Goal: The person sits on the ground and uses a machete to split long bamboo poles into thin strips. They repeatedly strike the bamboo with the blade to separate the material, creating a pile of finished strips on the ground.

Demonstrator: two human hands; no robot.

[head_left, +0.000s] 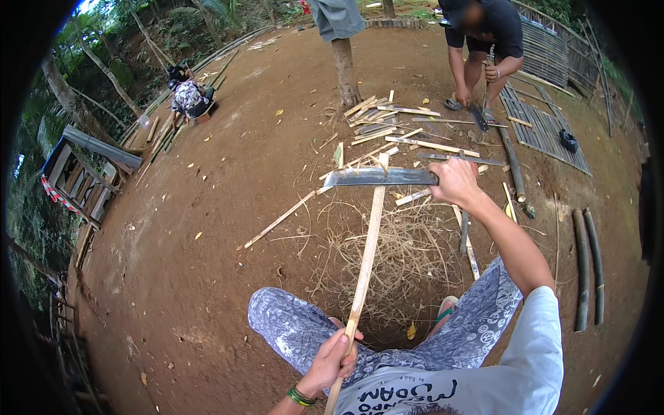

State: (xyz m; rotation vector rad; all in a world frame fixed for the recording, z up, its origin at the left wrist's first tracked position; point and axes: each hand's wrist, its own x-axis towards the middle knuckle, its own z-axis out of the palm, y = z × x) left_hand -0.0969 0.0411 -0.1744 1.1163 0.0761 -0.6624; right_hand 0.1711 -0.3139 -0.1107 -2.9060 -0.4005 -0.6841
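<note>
Pale yellow bamboo is seen in the long strip, slanted away from the lap and gripped near its lower end by the closed left hand. Across its far end a knife is held, its handle wrapped by the closed right hand. Tangled shavings are heaped below, so much seems pared, though this strip appears unfinished. Beyond, loose strips are scattered; whether they are finished cannot be told.
</note>
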